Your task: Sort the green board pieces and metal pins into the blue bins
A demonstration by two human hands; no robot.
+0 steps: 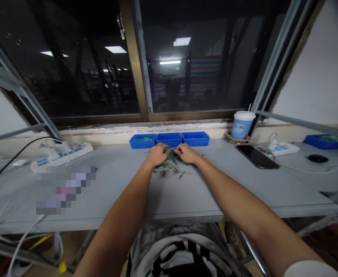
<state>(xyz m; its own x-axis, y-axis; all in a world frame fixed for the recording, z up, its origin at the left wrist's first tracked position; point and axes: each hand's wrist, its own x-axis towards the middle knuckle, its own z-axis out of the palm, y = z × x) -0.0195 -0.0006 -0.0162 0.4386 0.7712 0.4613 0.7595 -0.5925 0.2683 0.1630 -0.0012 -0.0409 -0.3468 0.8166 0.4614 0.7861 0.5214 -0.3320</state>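
Note:
My left hand and my right hand face each other over a small pile in the middle of the desk. Both have curled fingers, pressed down among the parts; what sits between the fingertips is too small to make out. Just below the hands lies a crumpled clear plastic bag with green and brownish bits by it. A thin metal pin-like part lies at the pile's near right edge. Directly behind the hands stand three joined blue trays; the left tray holds green pieces.
On the right are a blue-and-white cup, a black phone, a white power strip and another blue tray. Leftward lie a second power strip, cables and a blurred-out object. The window rises behind the desk.

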